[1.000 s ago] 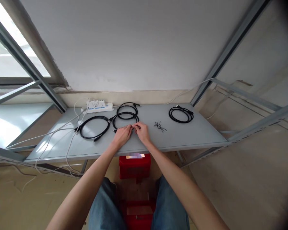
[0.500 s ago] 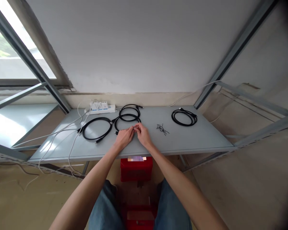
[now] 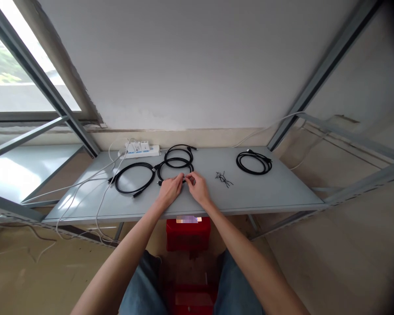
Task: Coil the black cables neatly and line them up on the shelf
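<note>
Both hands meet at the front right of a looped black cable (image 3: pixel 175 159) on the grey shelf (image 3: pixel 203 203). My left hand (image 3: pixel 170 188) is closed on that cable, its fingertips bent down over the loop. Touching close by, my right hand (image 3: pixel 197 187) pinches a thin dark strand that looks like a twist tie; the fingers hide most of it. To the right lies a small tangle of black twist ties (image 3: pixel 223 179). Another coiled black cable (image 3: pixel 134 163) rests to the left, and one more coil (image 3: pixel 179 145) lies behind the held one.
A further coiled black cable (image 3: pixel 254 173) lies at the back right. A white power strip (image 3: pixel 151 151) with plugged adapters stands at the back left, its white cords crossing the shelf's left side. Metal uprights flank both ends. A red box (image 3: pixel 188 236) sits below the front edge.
The view has shifted slightly. My fingers have moved a little at the cable, and a thin dark strand shows between the fingertips. The other coils have stayed put.
</note>
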Demonstrator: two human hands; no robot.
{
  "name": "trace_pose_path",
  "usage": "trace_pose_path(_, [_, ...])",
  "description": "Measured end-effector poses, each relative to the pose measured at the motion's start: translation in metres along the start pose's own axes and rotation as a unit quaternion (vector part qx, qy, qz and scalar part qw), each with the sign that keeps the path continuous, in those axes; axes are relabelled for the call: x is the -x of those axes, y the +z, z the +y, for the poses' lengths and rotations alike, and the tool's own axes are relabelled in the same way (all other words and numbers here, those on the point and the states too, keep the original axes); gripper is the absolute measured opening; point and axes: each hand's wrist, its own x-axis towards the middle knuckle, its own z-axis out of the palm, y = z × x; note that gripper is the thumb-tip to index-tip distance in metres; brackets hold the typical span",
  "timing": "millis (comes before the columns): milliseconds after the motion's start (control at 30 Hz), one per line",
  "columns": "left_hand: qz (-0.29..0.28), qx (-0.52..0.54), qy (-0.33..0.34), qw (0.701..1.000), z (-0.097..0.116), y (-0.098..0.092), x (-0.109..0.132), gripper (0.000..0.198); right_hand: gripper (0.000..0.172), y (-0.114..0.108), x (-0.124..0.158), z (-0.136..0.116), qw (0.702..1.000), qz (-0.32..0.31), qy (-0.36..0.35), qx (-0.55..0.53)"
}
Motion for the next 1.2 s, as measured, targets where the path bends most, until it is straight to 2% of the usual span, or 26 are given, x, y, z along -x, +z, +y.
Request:
trace_pose_path(233, [0.009, 0.011, 0.001, 1.000, -0.001, 0.002, -0.001, 0.030, 0.015, 0.001, 0.000, 0.002, 1.000, -0.012, -0.014, 0.018])
trace_pose_path(367, [0.001, 0.005, -0.028, 1.000, 0.000, 0.001, -0.002, 0.029, 0.016, 0.003, 0.001, 0.005, 0.999, -0.040, -0.014, 0.033])
trace_pose_path(600, [0.014, 0.062, -0.048, 0.997, -0.002, 0.002, -0.004, 0.026, 0.018, 0.003, 0.001, 0.007, 0.999, -0.028, -0.007, 0.046])
trace_pose_path(900, [-0.010, 0.032, -0.006, 0.999, 0.004, 0.001, -0.003, 0.037, 0.022, 0.004, 0.000, 0.011, 0.998, -0.001, 0.025, 0.052])
trace_pose_path(1067, [-0.011, 0.027, 0.013, 0.999, 0.005, 0.001, -0.003, 0.054, 0.024, 0.002, -0.001, 0.005, 0.998, 0.011, 0.020, 0.051])
trace_pose_path(1200, [-0.008, 0.012, 0.021, 1.000, 0.001, 0.005, -0.004, 0.046, 0.027, 0.002, -0.001, 0.002, 0.999, 0.009, -0.005, 0.034])
